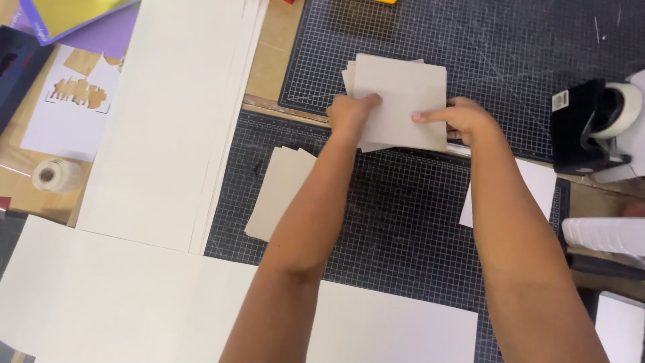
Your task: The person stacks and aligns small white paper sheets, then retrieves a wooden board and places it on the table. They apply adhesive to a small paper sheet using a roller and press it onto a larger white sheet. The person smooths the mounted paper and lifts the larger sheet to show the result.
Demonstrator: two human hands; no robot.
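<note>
both forearms reach out over the dark gridded cutting mat (403, 222), where the left hand (351, 113) and right hand (463, 117) pinch the side edges of a small stack of grey cards (402, 94), which look light, stiff and prone to fanning, best gripped at opposite edges.

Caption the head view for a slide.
Both hands, left hand and right hand, hold a stack of grey cards over a gridded cutting mat.
</note>
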